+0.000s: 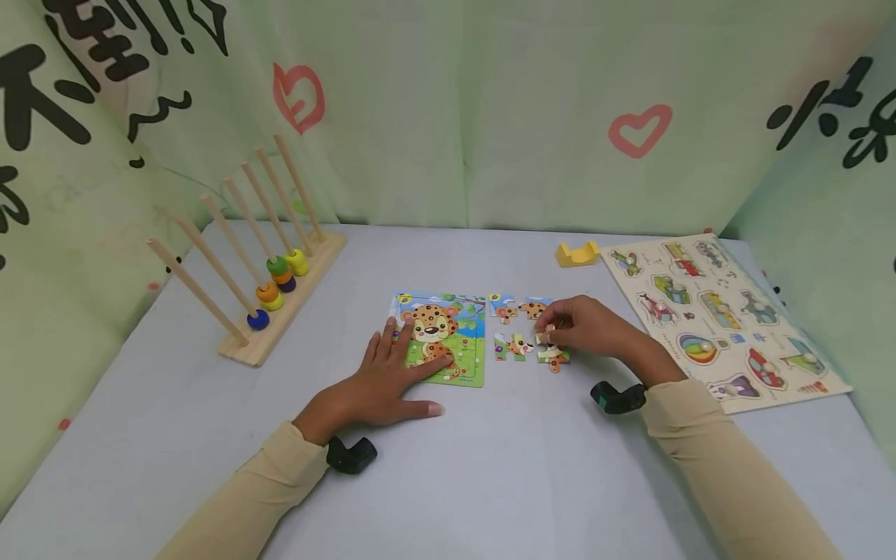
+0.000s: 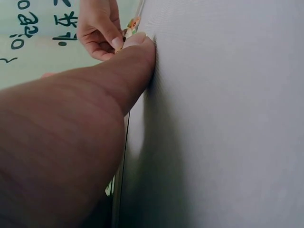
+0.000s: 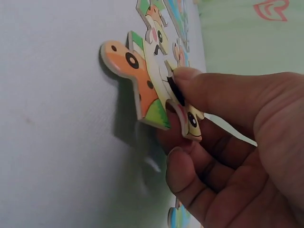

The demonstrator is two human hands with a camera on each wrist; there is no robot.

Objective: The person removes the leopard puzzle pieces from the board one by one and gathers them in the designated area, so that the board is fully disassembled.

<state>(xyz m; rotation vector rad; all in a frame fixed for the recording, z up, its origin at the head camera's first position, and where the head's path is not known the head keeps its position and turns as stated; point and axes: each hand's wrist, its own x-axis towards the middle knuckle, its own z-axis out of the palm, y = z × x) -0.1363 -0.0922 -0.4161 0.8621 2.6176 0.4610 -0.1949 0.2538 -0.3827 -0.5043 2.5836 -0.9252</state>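
My left hand [image 1: 383,381] lies spread over a green and blue leopard puzzle board [image 1: 470,369], its fingers resting on the picture and its thumb out on the table. To the right of the board, my right hand [image 1: 586,325] pinches a puzzle piece [image 3: 151,90] between thumb and fingers. That piece shows orange spotted, cream and green parts, and in the right wrist view it is tilted with its shadow beside it. Other loose pieces [image 1: 519,346] lie between the board and this hand. In the left wrist view my left thumb [image 2: 135,57] fills the foreground.
A wooden peg rack [image 1: 241,350] with coloured rings on some pegs stands at the left. At the right lies a large board of pictured shapes [image 1: 630,272], partly behind the right forearm. A yellow curved block [image 1: 577,255] sits near the back edge, before a green curtain [image 1: 532,179].
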